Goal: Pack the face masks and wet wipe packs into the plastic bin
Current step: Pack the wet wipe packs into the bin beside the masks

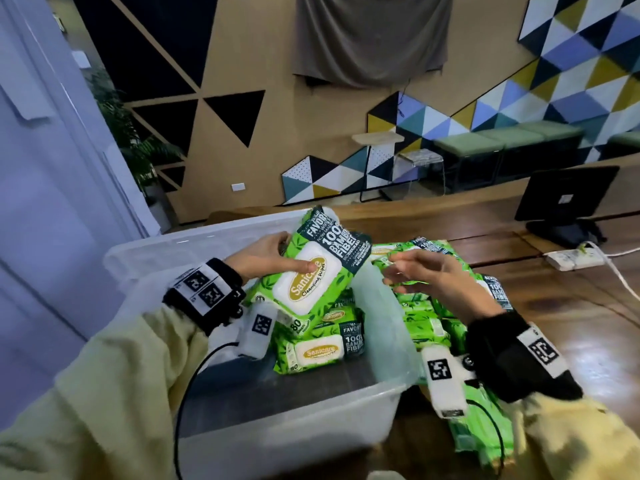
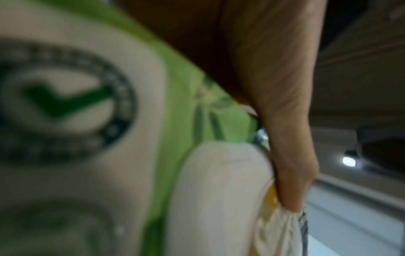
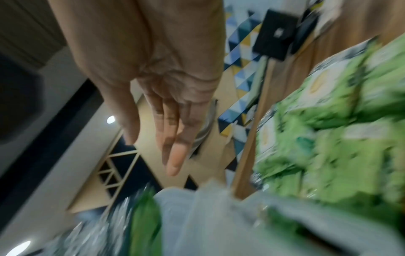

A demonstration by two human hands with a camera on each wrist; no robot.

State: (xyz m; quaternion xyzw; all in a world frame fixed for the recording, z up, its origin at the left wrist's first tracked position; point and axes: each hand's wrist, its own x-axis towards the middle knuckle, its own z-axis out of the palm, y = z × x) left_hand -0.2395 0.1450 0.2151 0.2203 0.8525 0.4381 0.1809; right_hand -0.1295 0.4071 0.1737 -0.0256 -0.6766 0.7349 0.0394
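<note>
My left hand [image 1: 273, 259] grips a green wet wipe pack [image 1: 311, 268] with a white lid, tilted above the clear plastic bin [image 1: 242, 427]. Its thumb lies across the lid; in the left wrist view the pack [image 2: 175, 121] fills the frame, blurred, under the thumb [image 2: 285, 138]. Two more packs [image 1: 322, 344] lie stacked in the bin. My right hand [image 1: 426, 275] hovers with straight fingers, holding nothing, over a pile of green packs [image 1: 440, 327] on the table right of the bin. The right wrist view shows the fingers [image 3: 173, 138] spread and the pile [image 3: 339, 138] blurred. No face masks show.
The wooden table [image 1: 571, 323] extends right and back. A black monitor [image 1: 564, 199] stands at its far right, with a white power strip [image 1: 571, 259] and cable beside it. A pale wall or door [image 1: 52, 202] rises on the left.
</note>
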